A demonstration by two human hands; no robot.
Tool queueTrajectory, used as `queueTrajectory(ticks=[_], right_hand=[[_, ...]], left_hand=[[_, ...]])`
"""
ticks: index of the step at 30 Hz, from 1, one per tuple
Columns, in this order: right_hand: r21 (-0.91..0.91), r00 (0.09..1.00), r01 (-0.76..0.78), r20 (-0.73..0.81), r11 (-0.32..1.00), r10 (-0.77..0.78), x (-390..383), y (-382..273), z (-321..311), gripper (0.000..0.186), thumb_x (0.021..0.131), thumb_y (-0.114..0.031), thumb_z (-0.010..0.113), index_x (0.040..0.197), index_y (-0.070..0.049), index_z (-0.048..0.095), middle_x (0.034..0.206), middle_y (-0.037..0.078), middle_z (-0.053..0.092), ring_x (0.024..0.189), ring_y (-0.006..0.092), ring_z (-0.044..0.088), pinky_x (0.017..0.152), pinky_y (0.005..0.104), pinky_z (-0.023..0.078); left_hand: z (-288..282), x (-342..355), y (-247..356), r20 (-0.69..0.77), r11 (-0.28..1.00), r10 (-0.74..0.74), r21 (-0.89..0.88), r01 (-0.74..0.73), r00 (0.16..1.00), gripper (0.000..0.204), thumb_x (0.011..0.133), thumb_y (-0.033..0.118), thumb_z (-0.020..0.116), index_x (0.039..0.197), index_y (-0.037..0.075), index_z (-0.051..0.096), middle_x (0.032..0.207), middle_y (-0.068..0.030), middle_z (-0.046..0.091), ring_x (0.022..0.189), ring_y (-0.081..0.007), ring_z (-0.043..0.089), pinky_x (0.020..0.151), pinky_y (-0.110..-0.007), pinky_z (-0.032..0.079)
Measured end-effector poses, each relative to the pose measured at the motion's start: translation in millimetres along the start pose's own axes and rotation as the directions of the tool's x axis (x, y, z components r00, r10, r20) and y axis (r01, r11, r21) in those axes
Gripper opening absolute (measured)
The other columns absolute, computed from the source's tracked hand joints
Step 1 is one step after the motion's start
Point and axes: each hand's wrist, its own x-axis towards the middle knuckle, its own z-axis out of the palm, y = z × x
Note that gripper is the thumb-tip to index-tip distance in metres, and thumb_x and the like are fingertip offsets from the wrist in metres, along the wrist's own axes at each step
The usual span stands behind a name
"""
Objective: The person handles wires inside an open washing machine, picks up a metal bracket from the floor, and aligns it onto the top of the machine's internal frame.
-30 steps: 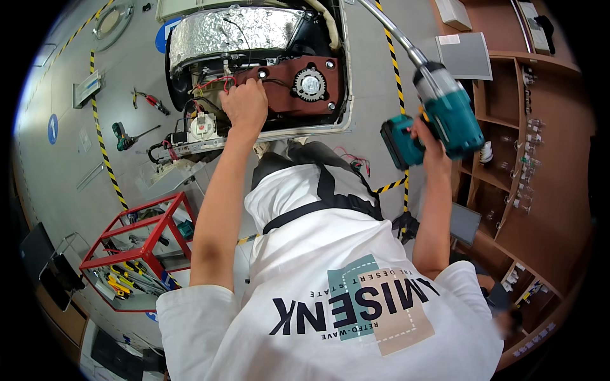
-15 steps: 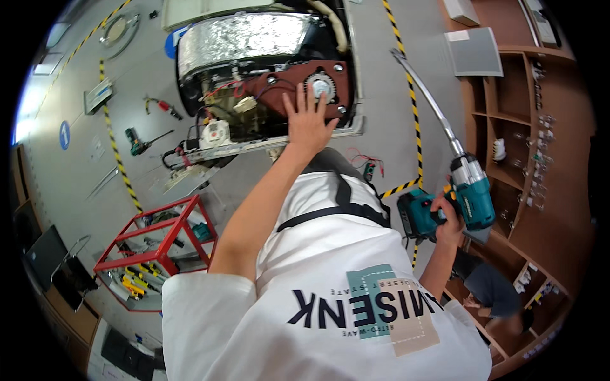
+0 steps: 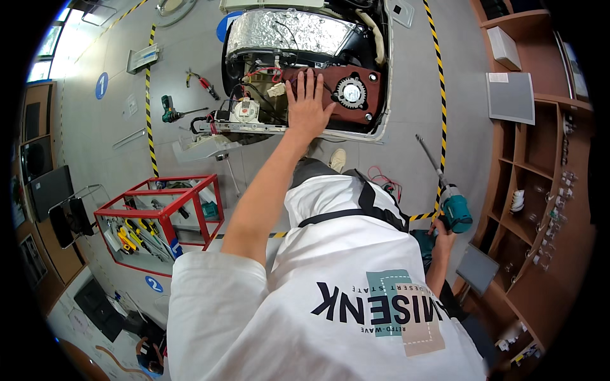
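Note:
My left hand point(image 3: 307, 105) rests open, fingers spread, on the red-brown plate point(image 3: 367, 82) inside an opened white-framed appliance, left of a round toothed fitting point(image 3: 351, 93). Around the hand are red and black wires, a white connector point(image 3: 276, 90) and a white boxy component point(image 3: 245, 110); a foil-covered curved part point(image 3: 292, 33) lies above. My right hand point(image 3: 441, 232), low beside my right hip and partly hidden, is closed on a teal cordless power tool point(image 3: 457, 209), whose long metal shaft points up-left over the floor.
A red-framed tool cart point(image 3: 136, 195) is at lower left. Pliers point(image 3: 204, 82) and a small green drill point(image 3: 169, 111) lie on the taped floor. Brown shelving point(image 3: 540, 146) runs along the right, with a grey panel point(image 3: 511, 95). Another person point(image 3: 149, 355) is at bottom left.
My left hand has gone from bunched fingers at the wires to lying spread on the plate. My right hand has moved down with the power tool. The view has shifted.

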Motion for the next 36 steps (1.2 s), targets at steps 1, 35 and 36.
queueTrajectory(ticks=[1, 35, 36], right_hand=[[-0.015, 0.999, -0.045, 0.007, 0.999, 0.045, 4, 6, -5, 0.024, 0.079, -0.001, 0.061, 0.102, 0.000, 0.054, 0.071, 0.007, 0.055, 0.057, 0.0174, 0.052, 0.053, 0.0313, 0.044], [-0.141, 0.964, -0.248, 0.065, 0.958, 0.259, 25, 74, -12, 0.025, 0.074, -0.001, 0.061, 0.097, -0.001, 0.054, 0.073, 0.008, 0.055, 0.056, 0.0176, 0.052, 0.051, 0.0318, 0.043], [-0.126, 0.967, -0.235, 0.068, 0.964, 0.245, 25, 74, -11, 0.025, 0.074, -0.001, 0.061, 0.098, -0.001, 0.054, 0.074, 0.008, 0.055, 0.056, 0.0178, 0.052, 0.051, 0.0319, 0.043]], left_hand=[[0, -1, 0, 0.005, 1.000, 0.001, 0.008, -0.001, 1.000, 0.074, 0.088, 0.047, 0.052, 0.144, 0.005, 0.030, 0.148, -0.0187, 0.029, 0.138, -0.0362, 0.023, 0.110, -0.058, 0.010], [-52, -33, 15, -0.220, 0.977, -0.191, 0.048, 0.206, 0.957, 0.046, 0.088, 0.019, 0.053, 0.129, -0.002, 0.046, 0.135, -0.0201, 0.043, 0.126, -0.0358, 0.040, 0.108, -0.050, 0.027], [-51, -34, 11, -0.202, 0.971, -0.221, 0.048, 0.235, 0.954, 0.048, 0.089, 0.022, 0.053, 0.129, -0.002, 0.046, 0.136, -0.0203, 0.042, 0.128, -0.0355, 0.039, 0.109, -0.051, 0.023]])
